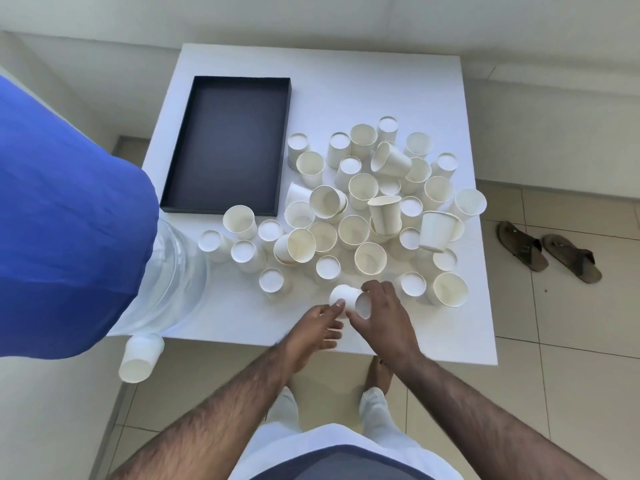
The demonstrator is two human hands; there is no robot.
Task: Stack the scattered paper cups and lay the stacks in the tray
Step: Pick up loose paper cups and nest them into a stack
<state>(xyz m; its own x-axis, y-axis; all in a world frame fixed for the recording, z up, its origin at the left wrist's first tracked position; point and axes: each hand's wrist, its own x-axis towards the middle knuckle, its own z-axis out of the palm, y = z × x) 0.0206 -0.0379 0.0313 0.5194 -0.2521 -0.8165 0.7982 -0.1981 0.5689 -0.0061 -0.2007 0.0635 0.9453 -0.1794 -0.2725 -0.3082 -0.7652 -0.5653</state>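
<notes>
Paper cup held on its side just above the near edge of the table, at 6 o'clock of the spread. The right hand grasps it with fingers curled round one end. The left hand pinches the other end between thumb and fingertips. Whether a second cup is already nested inside cannot be told.

The loose cups lie from the table's centre out to 3 o'clock, some mouth up, some base up, a few tipped on their sides. The dark tray sits at 11 o'clock and holds nothing yet, so the task is judged to be at its start.

To nest cleanly, turn each cup the same way, line up rim and base on one axis, and push lightly; hard pressure would likely crease the thin wall. Taking the nearest cups first should avoid toppling the pile.

A fallen cup lies off the table at 8 o'clock. Sandals rest on the floor at 3 o'clock.
</notes>
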